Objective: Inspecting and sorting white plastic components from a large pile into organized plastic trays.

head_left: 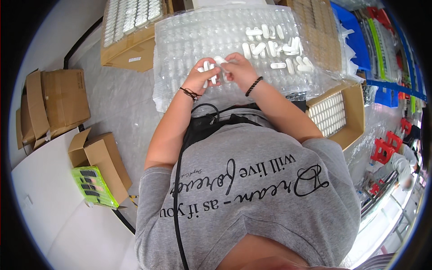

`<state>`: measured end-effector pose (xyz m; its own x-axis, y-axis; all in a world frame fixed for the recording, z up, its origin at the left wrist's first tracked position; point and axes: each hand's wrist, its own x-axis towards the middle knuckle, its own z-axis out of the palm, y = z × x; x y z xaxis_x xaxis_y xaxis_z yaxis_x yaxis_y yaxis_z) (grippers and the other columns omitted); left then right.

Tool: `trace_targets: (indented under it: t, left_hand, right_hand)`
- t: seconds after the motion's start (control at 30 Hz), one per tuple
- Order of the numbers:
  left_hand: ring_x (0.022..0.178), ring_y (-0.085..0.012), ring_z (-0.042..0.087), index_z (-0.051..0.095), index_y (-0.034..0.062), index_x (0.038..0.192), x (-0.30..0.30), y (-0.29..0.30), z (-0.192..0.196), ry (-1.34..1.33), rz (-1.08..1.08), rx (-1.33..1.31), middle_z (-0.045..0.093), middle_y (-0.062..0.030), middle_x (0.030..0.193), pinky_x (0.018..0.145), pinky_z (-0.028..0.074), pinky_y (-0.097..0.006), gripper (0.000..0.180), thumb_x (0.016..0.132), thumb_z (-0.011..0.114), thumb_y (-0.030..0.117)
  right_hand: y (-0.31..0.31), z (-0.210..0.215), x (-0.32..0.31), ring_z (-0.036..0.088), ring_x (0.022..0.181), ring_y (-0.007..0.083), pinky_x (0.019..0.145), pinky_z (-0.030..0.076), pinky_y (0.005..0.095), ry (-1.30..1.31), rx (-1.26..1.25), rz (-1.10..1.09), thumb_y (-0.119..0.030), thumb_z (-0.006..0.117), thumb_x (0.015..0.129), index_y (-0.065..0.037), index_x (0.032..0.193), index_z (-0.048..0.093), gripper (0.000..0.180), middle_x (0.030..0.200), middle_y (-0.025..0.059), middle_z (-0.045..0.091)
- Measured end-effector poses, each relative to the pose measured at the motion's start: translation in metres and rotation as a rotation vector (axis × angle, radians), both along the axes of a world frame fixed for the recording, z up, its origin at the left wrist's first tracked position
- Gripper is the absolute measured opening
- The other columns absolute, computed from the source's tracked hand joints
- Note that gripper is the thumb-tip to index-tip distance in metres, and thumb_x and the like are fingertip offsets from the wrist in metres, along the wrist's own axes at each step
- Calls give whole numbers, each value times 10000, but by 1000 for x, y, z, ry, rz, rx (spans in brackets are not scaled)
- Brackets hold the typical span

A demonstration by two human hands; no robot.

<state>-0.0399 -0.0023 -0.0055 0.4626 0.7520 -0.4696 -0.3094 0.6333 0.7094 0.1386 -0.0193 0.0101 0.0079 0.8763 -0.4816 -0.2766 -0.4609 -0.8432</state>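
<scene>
Two hands meet at upper centre of frame over a clear plastic blister tray (189, 49). Left hand (201, 75), fingers curled shut, grips a few small white oblong pieces (208, 67). Right hand (238, 67), fingers pinched closed, holds another white piece (221, 60), touching the left hand's bunch. Loose white pieces (274, 47) lie on the tray, upper right of the hands. Cardboard box of filled white trays (330, 112) at right centre; another filled box (130, 20) at upper left. Flattened cardboard boxes (58, 101) on the floor at left; green pack (92, 185) at lower left.
</scene>
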Motion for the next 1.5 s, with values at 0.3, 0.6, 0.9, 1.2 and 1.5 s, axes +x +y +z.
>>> trace_targets:
  t: [0.3,0.6,0.9,1.2,1.5]
  left_hand:
    - [794,-178,632,537,61,1085,-2,2,1,41,-64,-74,626,-67,921,634,558,-351,288,897,641,254]
    - [826,-150,627,539,58,1129,-4,2,0,-114,63,-35,654,-93,1021,663,557,-334,291,899,629,213]
    - [910,-151,632,539,79,1195,0,2,2,-44,24,-53,649,-89,1088,729,554,-328,373,882,666,236]
    - [918,-179,634,533,52,1183,-1,1,2,-84,15,-37,645,-104,1071,740,559,-346,354,888,655,204]
    - [942,-197,633,515,55,1203,-4,0,-1,-69,9,-49,628,-90,1074,756,559,-369,378,893,652,222]
  right_hand:
    - [-10,-10,-15,539,584,93,524,442,250,-301,245,86,-204,686,852,-29,806,568,216,690,43,598]
    - [3,-3,50,643,752,294,695,507,390,-1121,377,302,-229,545,892,-21,935,667,244,847,156,665]
    - [-20,-19,41,644,928,335,849,514,399,-1695,80,663,-200,498,877,-8,1016,668,292,971,206,658]
    - [-10,5,52,647,829,215,737,537,337,-618,112,226,-106,625,871,-10,1120,580,271,909,119,656]
    - [-15,27,8,617,844,106,700,507,231,17,178,235,-47,582,909,-20,1156,592,249,1009,48,637]
